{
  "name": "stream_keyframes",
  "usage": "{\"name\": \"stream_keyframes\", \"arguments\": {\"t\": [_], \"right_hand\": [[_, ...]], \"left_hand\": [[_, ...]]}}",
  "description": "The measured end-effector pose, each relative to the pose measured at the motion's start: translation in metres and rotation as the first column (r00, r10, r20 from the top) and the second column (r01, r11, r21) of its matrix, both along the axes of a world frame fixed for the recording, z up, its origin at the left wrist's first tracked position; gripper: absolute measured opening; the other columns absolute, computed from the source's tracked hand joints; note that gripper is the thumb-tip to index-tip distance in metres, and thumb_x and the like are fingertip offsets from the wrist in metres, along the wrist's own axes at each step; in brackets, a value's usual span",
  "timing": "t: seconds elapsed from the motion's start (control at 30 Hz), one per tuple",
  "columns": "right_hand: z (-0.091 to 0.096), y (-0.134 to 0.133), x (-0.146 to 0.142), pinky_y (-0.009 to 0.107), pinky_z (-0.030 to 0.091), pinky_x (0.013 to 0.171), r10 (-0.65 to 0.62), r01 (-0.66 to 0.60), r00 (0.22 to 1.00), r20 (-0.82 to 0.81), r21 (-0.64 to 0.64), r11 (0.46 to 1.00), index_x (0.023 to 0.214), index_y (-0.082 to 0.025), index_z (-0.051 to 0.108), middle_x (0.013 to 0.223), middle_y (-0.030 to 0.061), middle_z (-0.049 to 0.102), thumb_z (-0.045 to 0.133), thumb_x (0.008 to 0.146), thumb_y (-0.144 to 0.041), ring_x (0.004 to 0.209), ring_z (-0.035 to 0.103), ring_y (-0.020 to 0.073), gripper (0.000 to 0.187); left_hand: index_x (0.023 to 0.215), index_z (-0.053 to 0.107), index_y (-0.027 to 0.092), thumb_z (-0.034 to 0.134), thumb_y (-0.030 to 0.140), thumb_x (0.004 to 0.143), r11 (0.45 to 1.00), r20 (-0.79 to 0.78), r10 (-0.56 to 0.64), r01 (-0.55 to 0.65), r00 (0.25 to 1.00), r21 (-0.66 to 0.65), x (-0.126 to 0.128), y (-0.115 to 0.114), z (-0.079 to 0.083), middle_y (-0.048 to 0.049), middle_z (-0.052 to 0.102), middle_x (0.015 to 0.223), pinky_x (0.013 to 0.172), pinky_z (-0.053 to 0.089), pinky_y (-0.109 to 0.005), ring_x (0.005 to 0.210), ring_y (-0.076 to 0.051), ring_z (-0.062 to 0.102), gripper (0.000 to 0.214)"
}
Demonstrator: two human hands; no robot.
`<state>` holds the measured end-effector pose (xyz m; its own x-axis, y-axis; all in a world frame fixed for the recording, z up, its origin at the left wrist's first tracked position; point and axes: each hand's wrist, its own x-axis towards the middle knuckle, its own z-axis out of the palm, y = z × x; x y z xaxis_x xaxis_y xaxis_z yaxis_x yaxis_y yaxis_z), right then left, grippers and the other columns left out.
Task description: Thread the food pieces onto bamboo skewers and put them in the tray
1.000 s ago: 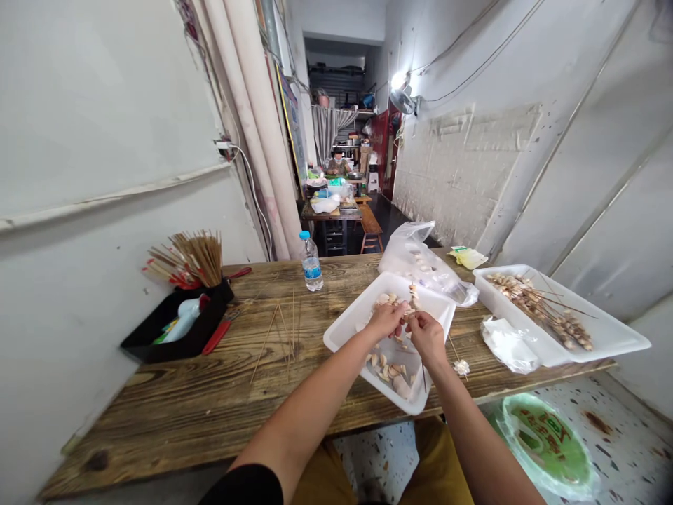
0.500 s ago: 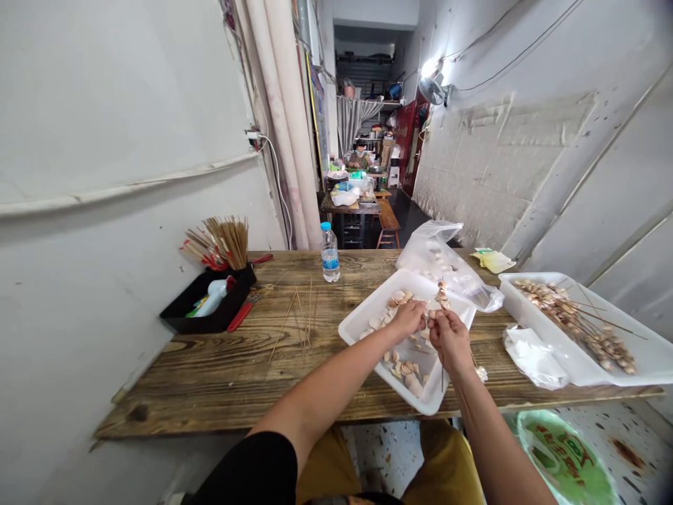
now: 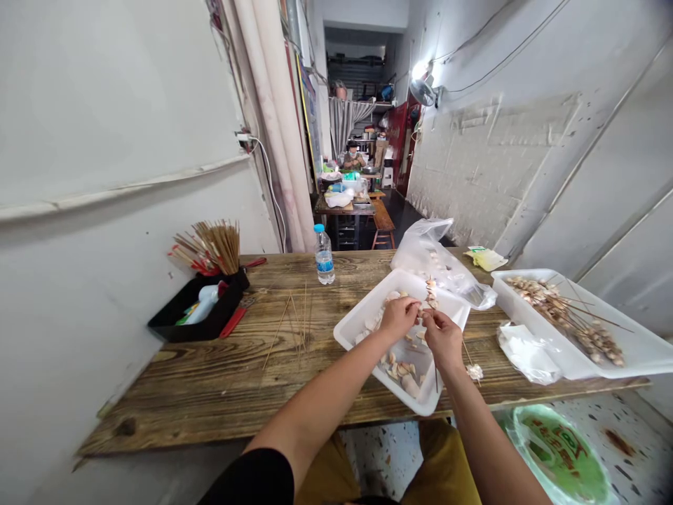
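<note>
My right hand is closed on a thin bamboo skewer, which sticks out below the fist and above it. Small pale beige food pieces, too small to tell the kind, are threaded on its upper part. Beside it, my left hand has its fingertips pinched together close to the skewer; whatever lies between them is hidden. Both hands are over a white plastic tray with loose pale pieces in it. Another skewer with a pale cluster lies by the tray's right side.
Loose skewers lie left of the tray. Further left is a black box beside bundled skewers. A water bottle and plastic bag stand behind. Loaded skewers fill part of a right-hand tray. A person sits far back.
The view has shifted slightly, so most things appear a little further left. My hands stay together over the tray, with the right still holding the skewer.
</note>
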<state>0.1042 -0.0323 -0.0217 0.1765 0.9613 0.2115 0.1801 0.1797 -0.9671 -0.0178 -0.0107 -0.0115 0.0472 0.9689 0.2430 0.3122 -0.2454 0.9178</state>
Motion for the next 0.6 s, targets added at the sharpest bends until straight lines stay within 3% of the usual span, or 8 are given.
{"name": "stream_keyframes", "arguments": {"t": [0.2,0.3,0.4,0.47,0.53,0.6], "right_hand": [[0.0,0.0,0.001,0.029,0.045,0.059,-0.089,0.07,0.966,0.243,0.083,0.994,0.087,-0.012,0.073,0.071,0.0105,0.069,0.052,0.077,-0.053,0.061,0.059,0.0195,0.047],[0.003,-0.001,0.001,0.03,0.047,0.064,-0.038,0.015,0.963,0.268,0.088,0.996,0.086,-0.013,0.072,0.076,0.0113,0.071,0.049,0.078,-0.048,0.064,0.061,0.0207,0.043],[0.002,-0.002,0.0,0.031,0.048,0.066,0.011,-0.028,0.975,0.221,0.072,0.997,0.095,-0.013,0.072,0.088,0.0114,0.073,0.052,0.076,-0.047,0.071,0.062,0.0216,0.044],[0.002,-0.003,0.0,0.03,0.047,0.063,-0.011,0.0,0.987,0.161,0.068,0.998,0.101,-0.013,0.071,0.089,0.011,0.071,0.054,0.076,-0.048,0.071,0.061,0.0206,0.047],[0.004,-0.005,0.0,0.028,0.043,0.054,-0.023,0.02,0.997,0.074,0.046,0.999,0.105,-0.011,0.069,0.077,0.0076,0.067,0.053,0.079,-0.052,0.06,0.055,0.0166,0.051],[0.007,-0.01,-0.002,0.025,0.033,0.044,0.046,-0.046,0.999,-0.029,-0.012,0.999,0.104,-0.011,0.068,0.06,0.0005,0.055,0.051,0.081,-0.058,0.046,0.041,0.0116,0.055]], "left_hand": [[0.076,0.072,0.017,0.059,0.03,0.082,0.999,-0.035,0.045,-0.044,0.998,0.031,0.004,-0.006,0.001,-0.0044,0.071,0.071,0.067,0.051,-0.027,0.07,-0.018,0.067,0.018],[0.078,0.072,0.016,0.07,0.027,0.075,0.992,0.204,0.007,0.019,0.979,-0.122,0.007,-0.006,0.001,-0.0043,0.071,0.072,0.067,0.054,-0.029,0.067,-0.018,0.067,0.011],[0.075,0.07,0.013,0.073,0.021,0.074,0.947,0.53,0.02,0.154,0.848,-0.283,0.007,-0.004,0.002,-0.0025,0.068,0.066,0.071,0.055,-0.031,0.06,-0.014,0.064,0.009],[0.075,0.069,0.011,0.073,0.019,0.075,0.918,0.664,0.048,0.229,0.747,-0.323,0.002,-0.002,0.006,-0.0035,0.068,0.066,0.074,0.055,-0.03,0.061,-0.013,0.064,0.01],[0.079,0.067,0.01,0.072,0.019,0.078,0.905,0.781,0.095,0.273,0.617,-0.327,-0.006,0.001,0.011,-0.0065,0.07,0.074,0.074,0.054,-0.029,0.068,-0.015,0.068,0.01],[0.082,0.066,0.01,0.068,0.02,0.083,0.893,0.883,0.169,0.31,0.438,-0.325,-0.015,0.005,0.015,-0.0097,0.071,0.084,0.075,0.054,-0.026,0.077,-0.016,0.069,0.01]]}}
